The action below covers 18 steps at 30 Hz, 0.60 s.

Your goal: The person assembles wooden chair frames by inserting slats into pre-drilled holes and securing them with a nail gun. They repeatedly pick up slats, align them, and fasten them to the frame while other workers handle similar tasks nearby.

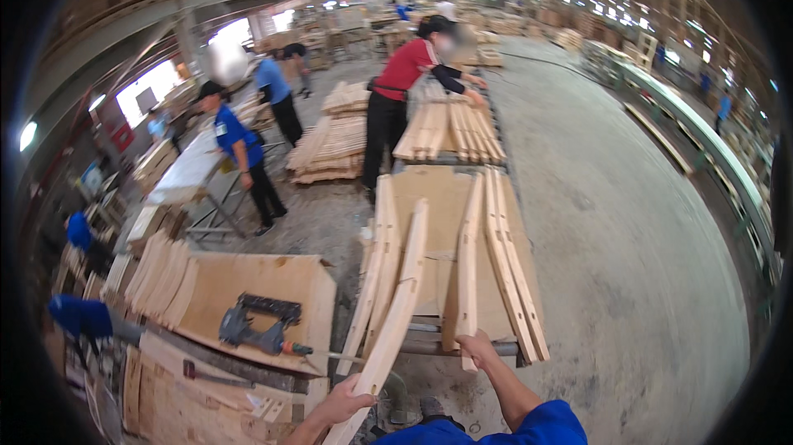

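My left hand (345, 402) is closed around the near end of a long, curved wooden chair-leg-like piece (398, 313), which slants up and away from me. On the right, my right hand (477, 347) grips the near end of another curved wooden piece (468, 267), standing on its narrow edge over a cardboard sheet (425, 218). Two similar slotted pieces (505, 259) lie side by side to the right of it. More curved pieces (376, 267) rest along the left side of the cardboard, partly hidden by the one in my left hand.
A nail gun (263, 325) with a hose lies on a wooden bench (310, 296) to my left, near a hammer (216, 376) and stacked curved slats (165, 276). Beyond the cardboard, a person in red (406, 69) bends over more wooden pieces (454, 127). Grey floor (628, 280) extends rightward.
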### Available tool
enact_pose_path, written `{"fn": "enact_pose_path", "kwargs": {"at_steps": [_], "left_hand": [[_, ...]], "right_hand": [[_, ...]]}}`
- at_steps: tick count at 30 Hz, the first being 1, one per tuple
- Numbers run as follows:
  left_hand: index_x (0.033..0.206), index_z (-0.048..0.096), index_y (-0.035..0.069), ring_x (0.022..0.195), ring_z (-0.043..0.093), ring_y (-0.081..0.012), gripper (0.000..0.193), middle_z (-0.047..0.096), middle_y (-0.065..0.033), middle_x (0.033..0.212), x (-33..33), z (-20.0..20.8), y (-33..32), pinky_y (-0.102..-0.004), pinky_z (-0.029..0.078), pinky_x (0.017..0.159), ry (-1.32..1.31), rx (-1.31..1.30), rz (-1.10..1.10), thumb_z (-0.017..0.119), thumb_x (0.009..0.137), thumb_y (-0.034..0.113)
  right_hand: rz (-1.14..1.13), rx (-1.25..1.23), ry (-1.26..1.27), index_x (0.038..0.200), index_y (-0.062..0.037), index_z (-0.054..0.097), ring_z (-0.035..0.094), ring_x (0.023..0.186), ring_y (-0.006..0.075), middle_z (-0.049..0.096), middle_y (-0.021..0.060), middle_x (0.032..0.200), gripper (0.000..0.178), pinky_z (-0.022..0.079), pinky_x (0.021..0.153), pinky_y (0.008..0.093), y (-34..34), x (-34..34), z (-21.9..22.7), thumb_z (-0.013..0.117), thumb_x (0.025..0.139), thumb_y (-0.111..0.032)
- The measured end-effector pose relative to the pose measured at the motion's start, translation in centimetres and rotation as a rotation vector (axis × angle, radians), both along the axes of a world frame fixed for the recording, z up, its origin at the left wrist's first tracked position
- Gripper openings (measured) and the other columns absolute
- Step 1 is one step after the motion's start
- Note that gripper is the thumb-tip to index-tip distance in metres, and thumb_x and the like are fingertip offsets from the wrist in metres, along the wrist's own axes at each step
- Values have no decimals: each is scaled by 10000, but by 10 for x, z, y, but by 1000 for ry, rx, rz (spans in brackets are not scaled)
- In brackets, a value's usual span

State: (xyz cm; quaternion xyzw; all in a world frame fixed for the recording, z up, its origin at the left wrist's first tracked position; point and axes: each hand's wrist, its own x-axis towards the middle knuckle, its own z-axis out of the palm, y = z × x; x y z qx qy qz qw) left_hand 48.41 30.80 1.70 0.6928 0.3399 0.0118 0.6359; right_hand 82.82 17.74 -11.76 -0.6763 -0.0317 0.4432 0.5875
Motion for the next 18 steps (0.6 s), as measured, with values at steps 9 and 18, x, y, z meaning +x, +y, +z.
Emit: {"fn": "enact_pose_path", "kwargs": {"at_steps": [9,18], "left_hand": [[1597,447,-44,1288,595,-208,821,625,-193,1454,-65,50,-39,-357,468,1118,-208,185,-17,797,938,298],[1630,359,-97,1453,535,-291,975,541,-253,1576,-186,102,-81,-385,385,1232,-206,590,279,837,908,350]], "right_hand": [[24,144,-97,1167,-3,638,611,558,161,641,52,807,274,504,473,343,-39,-70,50,726,911,-45],[240,308,-370,1292,-37,549,603,529,163,629,65,867,413,507,454,317,-44,-142,157,744,941,-133]]}}
